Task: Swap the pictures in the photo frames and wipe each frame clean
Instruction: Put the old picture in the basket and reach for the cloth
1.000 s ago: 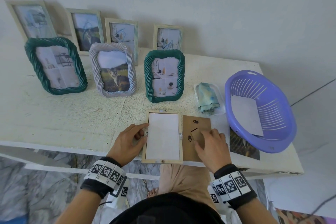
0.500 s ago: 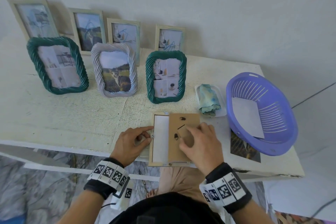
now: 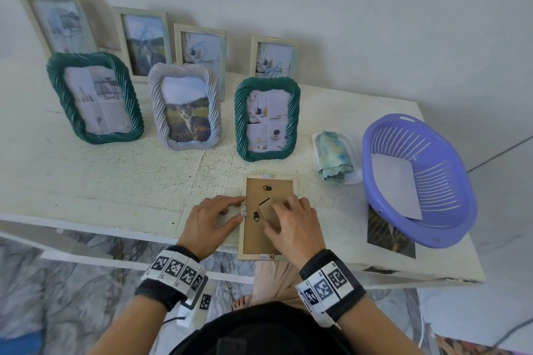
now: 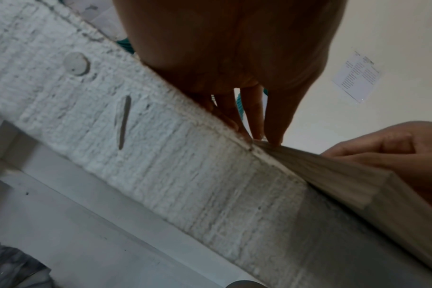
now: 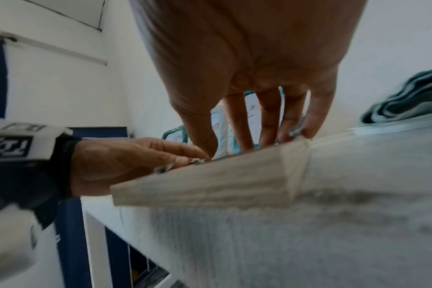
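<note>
A pale wooden photo frame (image 3: pixel 241 243) lies face down at the table's front edge, its lower end past the edge. A brown backing board (image 3: pixel 269 196) with a fold-out stand sits inside it. My right hand (image 3: pixel 277 215) presses flat on the board, fingers spread over the stand. My left hand (image 3: pixel 241 209) is beside the frame's left rail, thumb and forefinger pinching a small metal tab (image 3: pixel 244 212) there. The right wrist view shows the frame (image 5: pixel 210 187) with both hands meeting on top. What is under the board is hidden.
Three rope-rimmed frames, green (image 3: pixel 95 98), lilac (image 3: pixel 184 106) and green (image 3: pixel 266 118), stand behind, with several pale frames at the wall. To the right are a folded cloth (image 3: pixel 334 157) on a white tray, a purple basket (image 3: pixel 403 124) holding a white sheet, and a loose photo (image 3: pixel 386 236).
The backing board went from the table right of the frame onto the frame, covering the white sheet. My right hand moved left with it. The left hand stayed at the left rail.
</note>
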`<act>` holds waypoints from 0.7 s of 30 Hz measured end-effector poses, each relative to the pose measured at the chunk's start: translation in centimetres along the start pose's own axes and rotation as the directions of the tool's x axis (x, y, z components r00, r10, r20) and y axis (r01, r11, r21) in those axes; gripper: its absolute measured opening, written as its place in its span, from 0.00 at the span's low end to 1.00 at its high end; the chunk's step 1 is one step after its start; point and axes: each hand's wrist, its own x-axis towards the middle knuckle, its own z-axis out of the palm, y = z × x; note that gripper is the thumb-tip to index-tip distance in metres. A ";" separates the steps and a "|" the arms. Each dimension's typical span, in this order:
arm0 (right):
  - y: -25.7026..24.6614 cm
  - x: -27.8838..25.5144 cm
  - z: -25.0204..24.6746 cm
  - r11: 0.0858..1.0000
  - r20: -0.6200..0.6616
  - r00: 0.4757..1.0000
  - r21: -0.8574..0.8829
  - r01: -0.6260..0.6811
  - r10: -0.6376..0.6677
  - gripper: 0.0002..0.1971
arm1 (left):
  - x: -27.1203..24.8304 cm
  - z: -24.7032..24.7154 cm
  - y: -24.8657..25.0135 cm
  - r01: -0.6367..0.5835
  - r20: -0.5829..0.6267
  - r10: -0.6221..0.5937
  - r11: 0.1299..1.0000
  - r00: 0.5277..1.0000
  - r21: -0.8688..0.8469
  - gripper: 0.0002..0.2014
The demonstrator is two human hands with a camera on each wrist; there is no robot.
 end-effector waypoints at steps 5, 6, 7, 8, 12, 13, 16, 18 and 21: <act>3.7 -0.4 -0.7 0.953 -0.066 0.997 0.302 -0.006 0.027 0.15 | 0.0 0.0 0.3 0.019 -0.006 -0.019 1.000 1.000 0.000 0.22; 4.8 -0.4 -0.8 0.939 -0.070 0.997 0.344 -0.013 0.039 0.13 | 0.0 0.0 0.4 0.019 -0.010 -0.019 1.000 1.000 -0.001 0.22; 5.8 -0.3 -1.0 0.923 -0.038 0.999 0.385 -0.016 0.033 0.13 | 0.1 0.0 0.4 0.020 -0.014 -0.020 1.000 1.000 0.001 0.22; 6.7 -0.3 -1.2 0.905 0.020 1.000 0.425 -0.016 0.009 0.13 | 0.1 0.1 0.5 0.022 -0.018 -0.022 1.000 1.000 0.005 0.22; 8.3 0.0 -1.8 0.905 0.134 0.984 0.423 0.048 -0.115 0.12 | 0.2 0.2 0.4 0.024 -0.028 -0.024 1.000 0.999 0.008 0.22; 8.4 0.2 -1.9 0.908 0.144 0.981 0.414 0.058 -0.128 0.12 | 0.2 0.2 0.4 0.023 -0.027 -0.023 1.000 0.999 0.009 0.22; 8.8 0.8 -2.5 0.916 0.200 0.969 0.398 0.057 -0.147 0.11 | 0.2 0.2 0.3 0.025 -0.024 -0.024 1.000 0.999 0.008 0.22; 9.2 1.3 -2.9 0.917 0.233 0.958 0.394 0.063 -0.166 0.11 | 0.2 0.2 0.3 0.023 -0.019 -0.023 1.000 1.000 0.009 0.22; 9.1 1.8 -3.2 0.919 0.249 0.951 0.386 0.076 -0.183 0.08 | 0.2 0.2 0.2 0.021 -0.015 -0.021 1.000 1.000 0.010 0.22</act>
